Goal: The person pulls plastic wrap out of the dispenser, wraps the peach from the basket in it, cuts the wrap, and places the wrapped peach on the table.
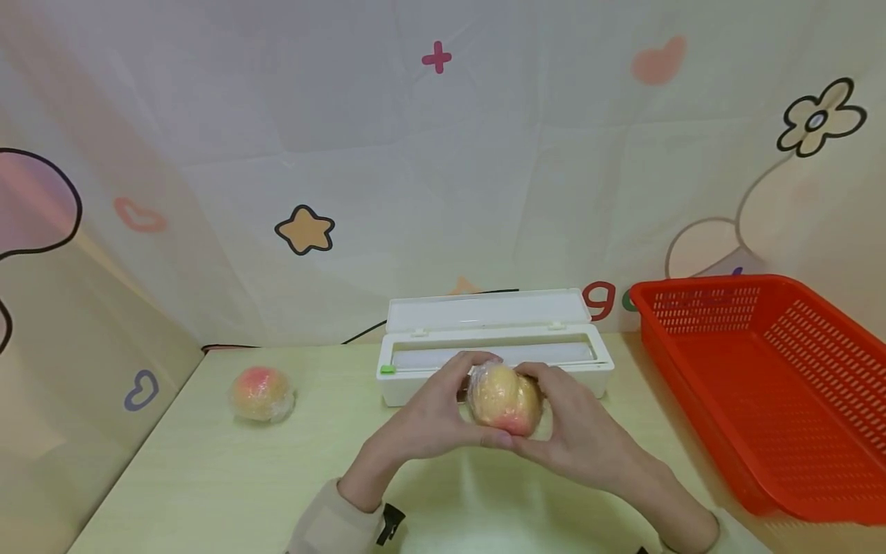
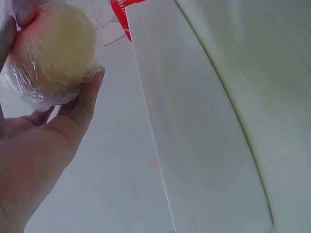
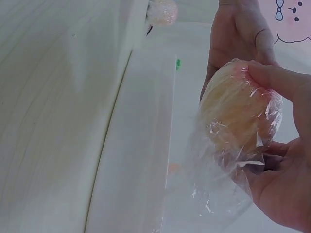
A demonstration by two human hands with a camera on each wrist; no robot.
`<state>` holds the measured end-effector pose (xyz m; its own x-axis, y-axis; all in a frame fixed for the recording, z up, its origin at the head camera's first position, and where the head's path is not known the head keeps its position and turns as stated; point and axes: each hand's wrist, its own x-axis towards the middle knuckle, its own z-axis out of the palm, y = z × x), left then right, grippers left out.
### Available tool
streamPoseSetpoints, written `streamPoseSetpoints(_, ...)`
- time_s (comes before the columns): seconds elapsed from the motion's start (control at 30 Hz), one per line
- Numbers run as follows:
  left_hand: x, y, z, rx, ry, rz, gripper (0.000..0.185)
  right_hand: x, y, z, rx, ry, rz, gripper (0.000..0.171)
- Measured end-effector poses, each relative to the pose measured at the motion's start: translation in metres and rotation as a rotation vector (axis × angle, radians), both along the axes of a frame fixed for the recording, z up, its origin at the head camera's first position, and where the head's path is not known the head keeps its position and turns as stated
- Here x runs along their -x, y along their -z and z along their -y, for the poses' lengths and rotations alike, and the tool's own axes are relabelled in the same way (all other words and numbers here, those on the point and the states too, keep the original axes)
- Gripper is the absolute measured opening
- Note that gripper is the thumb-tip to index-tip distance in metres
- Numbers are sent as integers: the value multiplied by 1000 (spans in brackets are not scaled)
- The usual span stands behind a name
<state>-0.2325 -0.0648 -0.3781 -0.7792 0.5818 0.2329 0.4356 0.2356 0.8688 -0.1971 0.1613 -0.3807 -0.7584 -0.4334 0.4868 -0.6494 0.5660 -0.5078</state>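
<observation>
Both hands hold apple [image 1: 505,400] above table [image 1: 208,477], at centre. Left hand [image 1: 429,419] curled around apple from 9 o'clock, right hand [image 1: 574,431] from 3 o'clock, fingers pinching film [image 3: 218,194]. Step, by my judgement: wrapping; loose film hangs below. Next move calls for pressing loose film flat against apple. Dispenser [image 1: 491,346] just behind, 12 o'clock. Wrapped apple [image 1: 261,394] at 10 o'clock, basket [image 1: 761,369] at 2 o'clock.

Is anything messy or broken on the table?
Nothing looks broken or spilled. The only untidy bit is loose cling film hanging off the wrapped fruit that both hands hold. The film dispenser box stands with its lid open.
</observation>
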Motion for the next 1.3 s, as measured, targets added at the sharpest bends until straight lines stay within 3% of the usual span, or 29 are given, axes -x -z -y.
streamPoseSetpoints(0.2, 2, -2, 6, 64, -52, -30, 64, 2, 0, 1, 69, -59, 30, 68)
streamPoseSetpoints(0.37, 4, -1, 8, 49, -130, -23, 59, 2, -2, -2, 50, 14, -75, 73)
streamPoseSetpoints(0.5, 5, -1, 7, 28, -235, -14, 61, 2, -5, -3, 129, 98, -212, 47)
streamPoseSetpoints(0.6, 6, 0, 6, -7, -314, -11, 63, 0, -7, -2, 227, 107, -268, 26)
streamPoseSetpoints(0.7, 6, -1, 5, -47, -369, -12, 63, -4, -8, 1, 289, 60, -240, 24)
streamPoseSetpoints(0.87, 5, -3, 3, -91, -409, -3, 65, -9, -7, 8, 328, -16, -96, 22)
streamPoseSetpoints(1.03, 5, -3, 0, -95, -424, -14, 65, -8, -5, 10, 341, 3, -15, 22)
streamPoseSetpoints(1.3, 3, -2, -2, -82, -440, -25, 66, -5, -3, 10, 364, 58, 14, 29)
